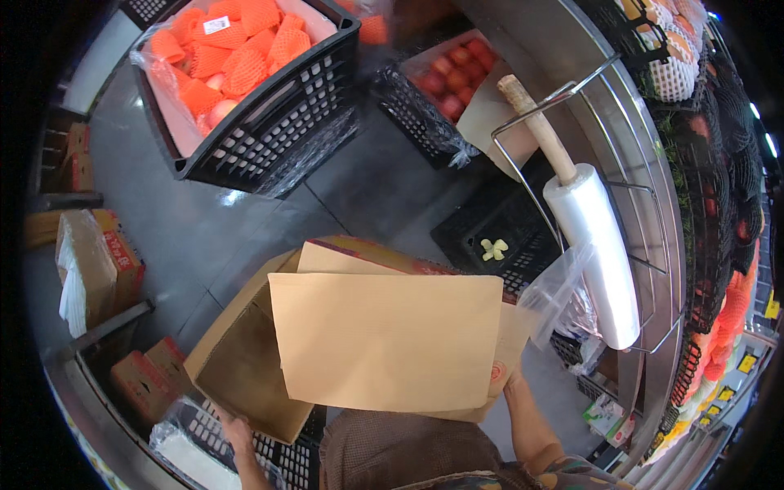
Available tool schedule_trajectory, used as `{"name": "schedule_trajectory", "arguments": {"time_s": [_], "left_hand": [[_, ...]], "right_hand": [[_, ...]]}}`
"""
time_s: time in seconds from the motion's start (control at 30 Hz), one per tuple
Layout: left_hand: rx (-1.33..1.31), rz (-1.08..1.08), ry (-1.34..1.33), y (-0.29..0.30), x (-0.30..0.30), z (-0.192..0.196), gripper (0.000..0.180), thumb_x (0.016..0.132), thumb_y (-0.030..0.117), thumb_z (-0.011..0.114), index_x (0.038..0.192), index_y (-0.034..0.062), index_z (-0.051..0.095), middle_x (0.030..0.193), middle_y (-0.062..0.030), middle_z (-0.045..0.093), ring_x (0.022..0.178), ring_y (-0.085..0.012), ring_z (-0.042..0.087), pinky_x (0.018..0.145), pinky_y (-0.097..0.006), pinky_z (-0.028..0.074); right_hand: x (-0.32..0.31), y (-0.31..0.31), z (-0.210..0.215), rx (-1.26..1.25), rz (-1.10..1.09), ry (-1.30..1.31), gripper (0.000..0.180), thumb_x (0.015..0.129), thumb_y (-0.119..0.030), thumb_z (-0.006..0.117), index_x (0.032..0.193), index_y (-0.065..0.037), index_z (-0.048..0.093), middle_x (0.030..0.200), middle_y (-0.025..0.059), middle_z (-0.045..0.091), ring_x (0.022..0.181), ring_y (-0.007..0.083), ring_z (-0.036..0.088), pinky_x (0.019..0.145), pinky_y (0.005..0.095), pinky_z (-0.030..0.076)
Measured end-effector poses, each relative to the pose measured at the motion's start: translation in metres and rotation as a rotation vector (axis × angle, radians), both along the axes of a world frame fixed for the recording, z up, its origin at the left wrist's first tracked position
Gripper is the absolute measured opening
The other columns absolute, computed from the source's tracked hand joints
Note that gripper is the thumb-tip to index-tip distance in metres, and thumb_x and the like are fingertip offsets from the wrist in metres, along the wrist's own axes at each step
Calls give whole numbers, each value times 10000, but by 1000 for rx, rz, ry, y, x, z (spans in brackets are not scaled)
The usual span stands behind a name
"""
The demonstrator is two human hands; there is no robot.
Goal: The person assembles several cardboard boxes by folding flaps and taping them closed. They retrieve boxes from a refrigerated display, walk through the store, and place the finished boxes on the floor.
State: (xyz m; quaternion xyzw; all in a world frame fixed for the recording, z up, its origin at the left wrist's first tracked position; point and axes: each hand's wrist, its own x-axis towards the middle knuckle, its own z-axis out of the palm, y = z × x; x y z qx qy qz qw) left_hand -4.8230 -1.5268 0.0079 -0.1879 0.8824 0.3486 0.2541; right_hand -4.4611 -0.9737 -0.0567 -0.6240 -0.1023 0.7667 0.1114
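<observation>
An open cardboard box (237, 359) is in front of me, tilted. My left hand (235, 431) grips its lower left edge, with the fingers partly hidden behind the board. Flat brown cardboard sheets (388, 339) lie across the box's right side, the top one face up and covering much of the opening. At the right edge of these sheets is my right hand (514, 385), closed round the board, its fingers mostly hidden beneath. The inside of the box shows only on the left.
A black crate (269, 122) of fruit in orange foam nets stands ahead. Beyond, red fruit (457, 73) fills another crate. At right, a plastic bag roll (592, 253) hangs on a metal rack (572, 86). Peel (494, 249) lies on a black crate. Cartons (151, 376) stand at left.
</observation>
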Motion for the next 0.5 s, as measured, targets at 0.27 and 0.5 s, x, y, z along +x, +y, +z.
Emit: {"name": "schedule_trajectory", "arguments": {"time_s": [0.27, 0.5], "left_hand": [[42, -54, -39, 29, -19, -9, 678, 743, -23, 440, 1407, 85, 356, 1163, -120, 530, 1037, -258, 524, 852, -306, 417], [169, 252, -237, 77, -39, -104, 516, 839, 34, 489, 1339, 156, 442, 771, -46, 563, 536, -150, 535, 406, -262, 415]], "right_hand": [[95, -19, 8, -48, -13, -57, 545, 884, -424, 573, 1294, -78, 483, 1331, 65, 520, 1211, 239, 497, 989, 453, 413], [166, 9, -10, 69, -180, -148, 523, 887, -409, 575, 1282, -75, 493, 1319, 61, 528, 1202, 235, 504, 977, 447, 424]]}}
